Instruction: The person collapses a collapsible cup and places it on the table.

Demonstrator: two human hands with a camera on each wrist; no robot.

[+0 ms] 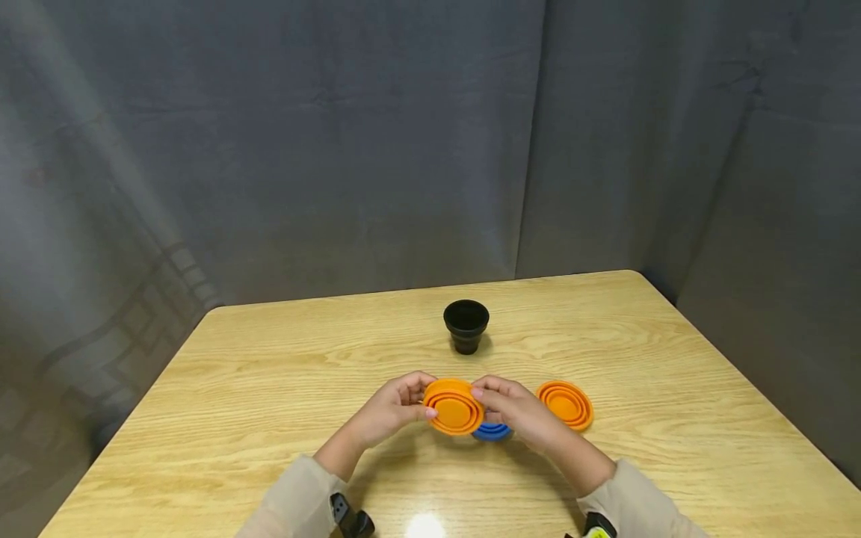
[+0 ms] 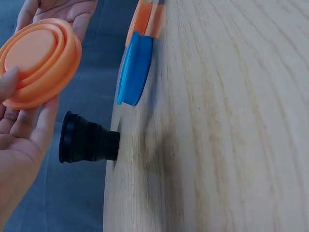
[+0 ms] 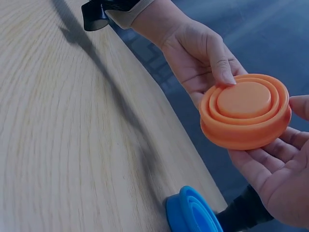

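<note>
Both hands hold a flattened orange collapsible cup (image 1: 454, 410) above the table, its concentric rings facing up toward the head camera. My left hand (image 1: 393, 409) grips the left side, thumb on the rings and fingers behind, as the left wrist view shows the cup (image 2: 36, 63) close up. At the opposite edge my right hand (image 1: 518, 409) holds the rim, its fingers under the cup (image 3: 245, 111) in the right wrist view. A collapsed blue cup (image 1: 492, 432) lies on the table below, partly hidden by the right hand. Right of that hand lies another collapsed orange cup (image 1: 565, 406).
A black collapsible cup (image 1: 466, 326) stands upright and extended farther back on the wooden table (image 1: 303, 359). Grey curtains (image 1: 363, 149) hang behind the table and at its sides. Dark devices are strapped at both wrists, including the left wrist device (image 1: 351, 517).
</note>
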